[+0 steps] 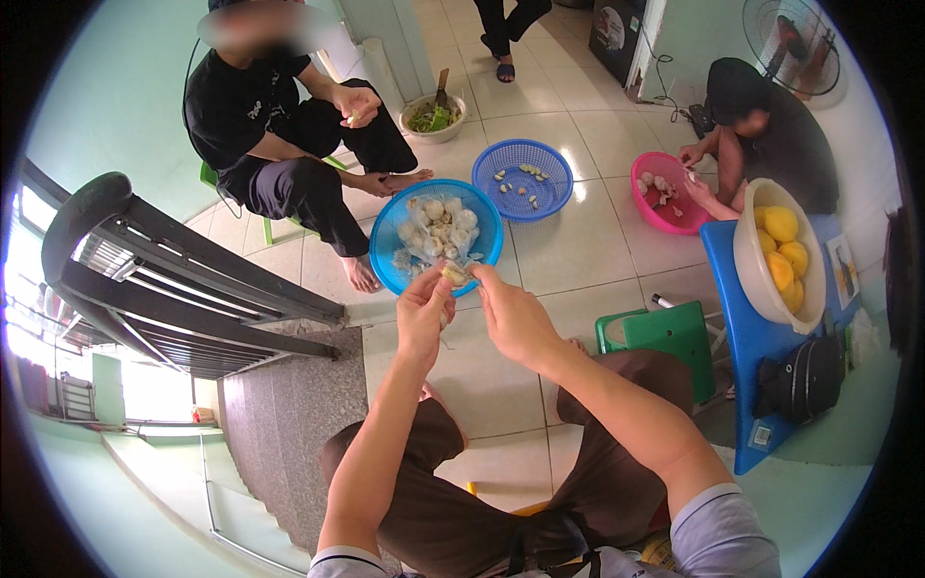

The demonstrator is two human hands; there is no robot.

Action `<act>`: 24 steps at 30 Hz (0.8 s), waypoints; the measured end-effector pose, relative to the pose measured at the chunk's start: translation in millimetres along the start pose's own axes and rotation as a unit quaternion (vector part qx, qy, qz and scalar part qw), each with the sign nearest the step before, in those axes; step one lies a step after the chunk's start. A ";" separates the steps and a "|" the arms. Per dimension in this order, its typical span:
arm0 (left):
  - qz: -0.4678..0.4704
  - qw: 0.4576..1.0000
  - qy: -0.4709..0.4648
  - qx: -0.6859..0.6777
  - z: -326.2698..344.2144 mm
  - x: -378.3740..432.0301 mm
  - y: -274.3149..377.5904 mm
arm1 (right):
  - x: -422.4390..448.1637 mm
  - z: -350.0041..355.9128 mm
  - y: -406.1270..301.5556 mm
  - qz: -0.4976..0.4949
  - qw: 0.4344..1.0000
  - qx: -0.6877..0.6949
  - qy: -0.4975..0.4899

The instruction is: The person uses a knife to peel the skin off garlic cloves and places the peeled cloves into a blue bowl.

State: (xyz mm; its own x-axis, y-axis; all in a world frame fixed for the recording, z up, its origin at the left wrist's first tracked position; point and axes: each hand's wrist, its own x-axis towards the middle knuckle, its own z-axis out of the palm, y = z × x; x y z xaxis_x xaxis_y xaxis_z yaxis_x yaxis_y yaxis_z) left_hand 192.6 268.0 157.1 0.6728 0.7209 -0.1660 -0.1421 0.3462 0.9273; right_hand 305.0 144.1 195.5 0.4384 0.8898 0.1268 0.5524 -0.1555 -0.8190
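My left hand (425, 307) holds a garlic clove (455, 273) between thumb and fingers, with another whitish piece partly hidden in the palm. My right hand (502, 307) pinches at the clove's right side, its fingertips closed on what seems to be skin. Both hands are above the near rim of a light-blue plastic basket (494, 217). Inside that basket lie garlic bulbs (433, 211), loose skins and clear plastic. Behind it to the right, a darker blue basket (522, 209) contains several peeled cloves (533, 170).
A seated person (246, 123) at left holds a small piece. Another person (780, 137) works over a pink basin (668, 225) of garlic. At right are a green stool (668, 339) and a blue table (730, 289) bearing a bowl (759, 282) of yellow fruit. Dark railing (209, 267) borders the stairs.
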 end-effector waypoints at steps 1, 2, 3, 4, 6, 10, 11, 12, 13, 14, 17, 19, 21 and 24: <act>-0.005 1.000 0.007 0.006 -0.4 -0.9 -0.7 | -0.4 -0.8 -1.0 0.000 0.999 -0.043 0.002; -0.010 1.000 0.015 0.012 -0.8 -1.4 -1.0 | -0.3 -0.8 -1.2 -0.001 0.999 -0.043 0.002; -0.010 1.000 0.016 0.012 -1.3 -1.6 -0.9 | -0.3 -0.3 -1.3 -0.009 0.999 -0.053 0.004; -0.010 1.000 0.023 0.008 -1.8 -1.6 -0.6 | -0.3 0.2 -1.5 -0.017 0.998 -0.062 0.006; -0.009 0.999 0.031 0.003 -2.1 -1.5 -0.1 | -0.2 1.6 0.2 -0.019 0.998 -0.064 0.007; -0.016 0.999 0.011 -0.041 0.4 -1.6 1.4 | 0.4 5.8 6.5 0.000 1.000 -0.007 0.014; -0.022 0.999 0.010 -0.040 0.9 -1.4 1.6 | 1.2 6.9 8.8 0.000 1.000 -0.007 0.014; -0.022 0.999 0.010 -0.040 0.8 -1.4 1.7 | 2.2 8.4 11.3 0.014 0.998 0.062 0.011; -0.022 0.998 0.001 -0.052 0.7 -1.3 1.5 | 3.3 10.1 14.4 0.028 0.991 0.131 0.008; -0.022 0.998 -0.009 -0.063 0.7 -1.2 1.6 | 5.0 12.9 19.6 0.028 0.991 0.131 0.008; -0.034 0.993 -0.046 -0.100 -1.4 0.0 2.8 | 8.3 13.9 27.2 0.065 0.949 0.308 -0.016; -0.041 0.993 -0.045 -0.101 -3.5 -0.3 2.9 | 8.0 7.7 19.2 0.087 0.938 0.332 -0.055; -0.048 0.992 -0.047 -0.104 -2.2 -0.5 3.5 | 7.3 13.1 23.3 0.060 0.950 0.305 -0.030; -0.059 0.991 -0.056 -0.111 1.7 -1.5 4.8 | 5.9 12.1 22.2 0.041 0.969 0.243 0.004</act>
State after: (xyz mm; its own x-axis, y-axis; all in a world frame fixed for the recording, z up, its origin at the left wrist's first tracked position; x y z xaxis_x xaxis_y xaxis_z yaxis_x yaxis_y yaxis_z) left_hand 192.1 267.5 162.4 0.7682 0.6016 -0.2189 -0.2056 0.5557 0.8056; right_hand 311.2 151.1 171.3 0.4737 0.8792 0.0522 0.1173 -0.0042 -0.9931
